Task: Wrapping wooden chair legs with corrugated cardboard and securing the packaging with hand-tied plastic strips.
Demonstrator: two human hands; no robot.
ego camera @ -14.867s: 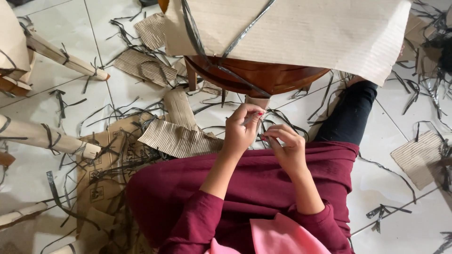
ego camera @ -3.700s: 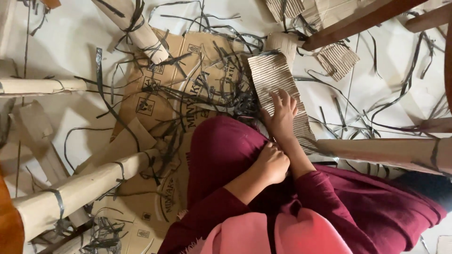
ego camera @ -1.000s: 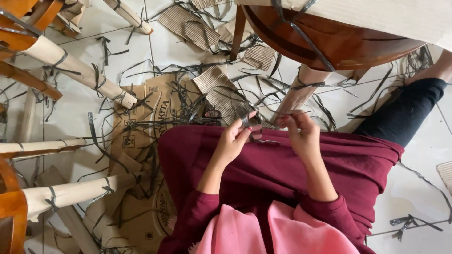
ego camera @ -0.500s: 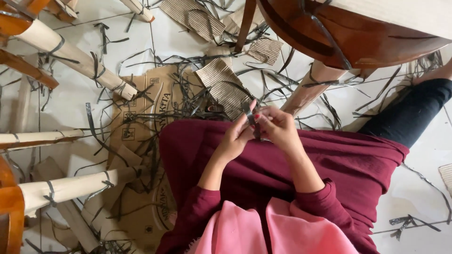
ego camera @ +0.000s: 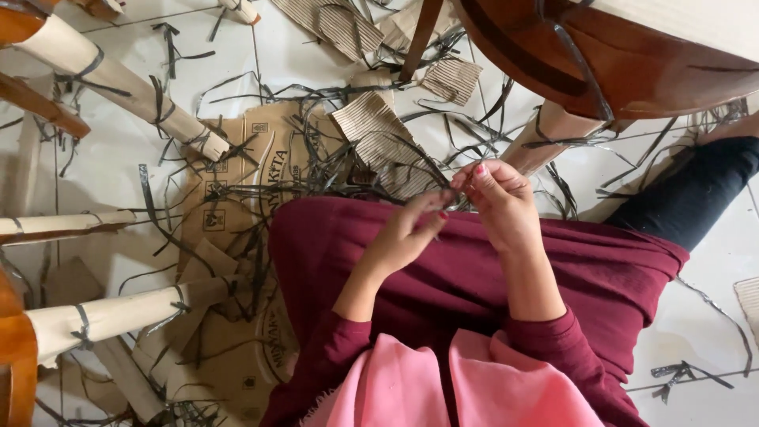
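What is pinched between the two hands is hard to make out: only a thin dark plastic strap piece (ego camera: pixel 457 207) can be seen between the fingertips, and its ends are lost against the maroon lap and the litter beyond. The left hand (ego camera: pixel 407 237) is curled nearly closed, its thumb and forefinger pressed onto the strap. The right hand (ego camera: pixel 498 199) is likewise bunched, its fingers folded over the same strap just beside the left fingertips; its palm side is hidden. The strap is held above the knees, at the front edge of the maroon skirt (ego camera: pixel 474 269).

A round brown wooden chair seat (ego camera: pixel 632 67) is cut off by the upper edge, and one cardboard-wrapped chair leg (ego camera: pixel 545 134) is partly hidden behind the right hand. More paper-wrapped chair legs (ego camera: pixel 118 79) run out of view at the left. A flattened brown cardboard box (ego camera: pixel 229 198) lies on the white tiled floor (ego camera: pixel 103 166) under loose black straps; a strip of corrugated cardboard (ego camera: pixel 379 134) rests on it. No container with contents can be made out.
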